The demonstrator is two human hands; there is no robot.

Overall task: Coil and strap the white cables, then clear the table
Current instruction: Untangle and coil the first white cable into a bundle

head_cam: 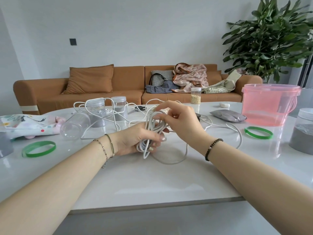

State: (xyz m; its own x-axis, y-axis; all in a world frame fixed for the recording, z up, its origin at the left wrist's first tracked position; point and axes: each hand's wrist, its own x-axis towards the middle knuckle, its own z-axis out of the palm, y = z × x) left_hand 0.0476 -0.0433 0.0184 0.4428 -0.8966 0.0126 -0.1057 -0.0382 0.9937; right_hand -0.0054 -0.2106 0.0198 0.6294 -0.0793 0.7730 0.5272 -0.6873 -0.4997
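Observation:
My left hand (pixel 133 139) grips a bundle of white cable coils (pixel 150 131) just above the white table (pixel 152 180), near its middle. My right hand (pixel 179 119) hovers over the top of the bundle, fingers curled, pinching a strand of the same cable. A loose loop of the cable (pixel 171 158) lies on the table below the bundle. More white cable (pixel 108 114) trails tangled around the jars at the back left, and another length (pixel 237 133) runs off to the right.
Two green rings lie on the table, one front left (pixel 39 148), one right (pixel 258 132). Several clear jars (pixel 97 112) stand back left, one lying down (pixel 74 126). A pink bucket (pixel 269 104), grey pouch (pixel 228 116), scissors (pixel 140 108) and patterned cloth (pixel 25 124) surround them.

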